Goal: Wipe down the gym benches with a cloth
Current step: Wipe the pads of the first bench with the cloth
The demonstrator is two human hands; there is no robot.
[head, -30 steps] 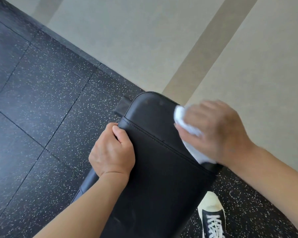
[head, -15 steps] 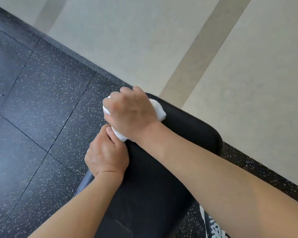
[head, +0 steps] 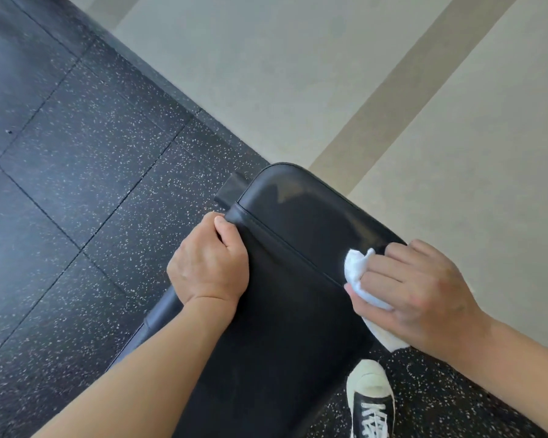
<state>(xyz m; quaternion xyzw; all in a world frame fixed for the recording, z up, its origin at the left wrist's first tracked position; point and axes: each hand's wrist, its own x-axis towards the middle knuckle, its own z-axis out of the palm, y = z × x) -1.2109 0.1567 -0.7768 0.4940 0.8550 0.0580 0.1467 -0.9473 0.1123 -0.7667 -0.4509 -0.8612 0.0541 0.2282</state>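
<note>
Right hand (head: 424, 292) swept cloth (head: 358, 273) to bench (head: 285, 279) right edge.

Showing black rubber floor tiles (head: 76, 172) flecked with white, running across the left and lower parts of the view. Meeting them along a diagonal edge, a pale beige floor (head: 266, 64) crossed by a darker tan stripe (head: 402, 99). Standing on the rubber at the lower right, a black sneaker (head: 372, 403) with white toe cap and white laces.

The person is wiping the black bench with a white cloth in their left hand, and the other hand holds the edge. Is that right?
Not quite. The head view shows the white cloth in the right hand; the left hand holds the black bench edge.
</note>
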